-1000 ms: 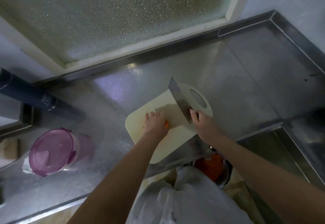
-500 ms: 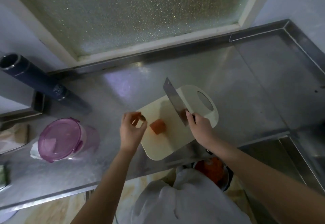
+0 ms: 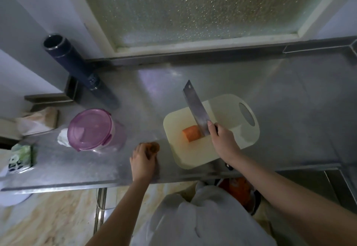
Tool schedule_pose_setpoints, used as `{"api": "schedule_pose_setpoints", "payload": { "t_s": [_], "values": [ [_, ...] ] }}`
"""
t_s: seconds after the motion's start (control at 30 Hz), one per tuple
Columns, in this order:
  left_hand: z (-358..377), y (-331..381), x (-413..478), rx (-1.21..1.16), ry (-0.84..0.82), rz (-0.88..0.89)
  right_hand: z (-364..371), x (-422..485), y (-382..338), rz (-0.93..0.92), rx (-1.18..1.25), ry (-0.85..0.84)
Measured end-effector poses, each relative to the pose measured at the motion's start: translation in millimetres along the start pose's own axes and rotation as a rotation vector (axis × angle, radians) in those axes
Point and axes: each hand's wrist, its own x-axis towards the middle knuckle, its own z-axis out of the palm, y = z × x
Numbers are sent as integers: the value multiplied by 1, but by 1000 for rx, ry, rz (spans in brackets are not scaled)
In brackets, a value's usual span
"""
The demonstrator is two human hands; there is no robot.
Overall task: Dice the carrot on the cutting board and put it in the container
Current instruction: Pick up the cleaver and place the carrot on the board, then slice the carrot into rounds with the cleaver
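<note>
While the carrot chunk [image 3: 192, 133] lies mid cutting board [image 3: 193, 156], cleaver [image 3: 196, 104] blade sits at its right end, right hand [image 3: 222, 141] fingers wrapped round the handle. Left of board: left hand [image 3: 142, 159] fingers curled on carrot end [image 3: 153, 147], over worktop [image 3: 289, 110]; lidded purple container [image 3: 90, 129] further left.

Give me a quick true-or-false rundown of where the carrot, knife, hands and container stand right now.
1. The right hand grips the knife over the cutting board. True.
2. The container stands open. False: its purple lid is on.
3. A carrot chunk lies on the board. True.
4. The left hand presses down on the board. False: it is on the counter left of the board, fingers curled round a small carrot end.
</note>
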Motion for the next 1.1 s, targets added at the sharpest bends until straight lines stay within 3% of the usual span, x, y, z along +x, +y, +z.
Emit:
{"api": "schedule_pose_setpoints", "payload": {
  "t_s": [0.2, 0.33, 0.47, 0.6, 0.77, 1.1],
  "values": [
    [-4, 18, 1, 90, -32, -23, -2, -4, 3, -16, -14, 28],
    [-5, 56, 7, 54, -16, 144, -10, -6, 10, -1, -42, 78],
    [9, 96, 16, 131, -192, 258, -15, -7, 20, 32, -115, 78],
    [31, 116, 18, 102, -394, 196, -16, -12, 25, 29, -213, 59],
    [35, 114, 10, 46, -326, 159, -20, -23, 22, -3, -363, 9],
    [32, 121, 3, 68, -276, 113, -22, -33, 12, -17, -371, -89]
  ]
}}
